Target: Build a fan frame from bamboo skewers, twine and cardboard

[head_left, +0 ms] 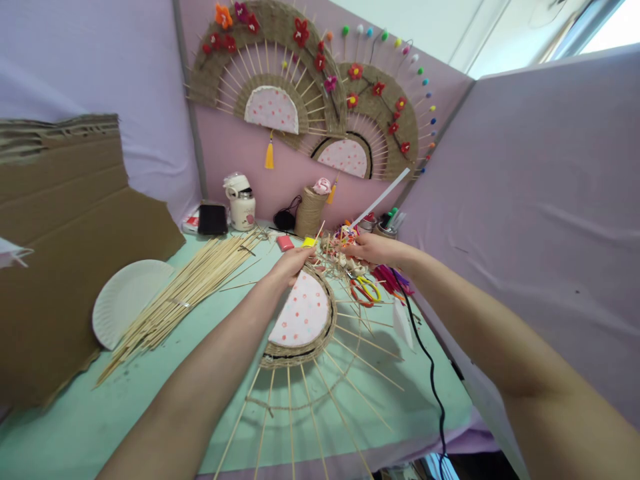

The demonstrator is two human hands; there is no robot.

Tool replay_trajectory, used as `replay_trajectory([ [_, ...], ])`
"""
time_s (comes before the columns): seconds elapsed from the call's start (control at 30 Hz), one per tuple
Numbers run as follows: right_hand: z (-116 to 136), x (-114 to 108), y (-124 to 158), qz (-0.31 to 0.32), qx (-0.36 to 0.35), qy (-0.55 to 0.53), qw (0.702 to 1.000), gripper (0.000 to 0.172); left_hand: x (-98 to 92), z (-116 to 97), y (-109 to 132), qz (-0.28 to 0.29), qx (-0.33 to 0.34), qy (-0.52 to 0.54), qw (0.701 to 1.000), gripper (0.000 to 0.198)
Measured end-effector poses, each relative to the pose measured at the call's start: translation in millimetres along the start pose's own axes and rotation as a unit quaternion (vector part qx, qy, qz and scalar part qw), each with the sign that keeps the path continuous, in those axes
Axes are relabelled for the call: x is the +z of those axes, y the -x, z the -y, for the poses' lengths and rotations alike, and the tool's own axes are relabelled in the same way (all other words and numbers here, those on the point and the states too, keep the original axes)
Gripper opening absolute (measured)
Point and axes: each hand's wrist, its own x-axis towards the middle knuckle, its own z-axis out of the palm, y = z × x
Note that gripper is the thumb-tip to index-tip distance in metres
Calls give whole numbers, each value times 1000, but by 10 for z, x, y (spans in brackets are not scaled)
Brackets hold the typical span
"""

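Observation:
My left hand is closed on the upper end of a half-made woven fan. The fan has a white half-round centre with pink dots, a twine-woven rim and bare bamboo sticks spreading toward me. A loose strand of twine crosses the sticks. My right hand reaches into a heap of coloured scraps behind the fan. Its fingers are bent together, and what they grip is hidden. Just below lie scissors with yellow handles and a red-handled pair.
Bamboo sticks lie bundled at left beside a paper plate and cardboard. A white bottle, phone and twine spool stand behind. A black cord hangs over the right edge. Finished fans hang on the back wall.

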Motion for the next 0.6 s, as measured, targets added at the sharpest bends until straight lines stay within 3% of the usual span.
replay_trajectory([
  [0.6,-1,1,-15,-4,-3,13,1000,50,12,-22,31,-4,0,-3,1000,10],
])
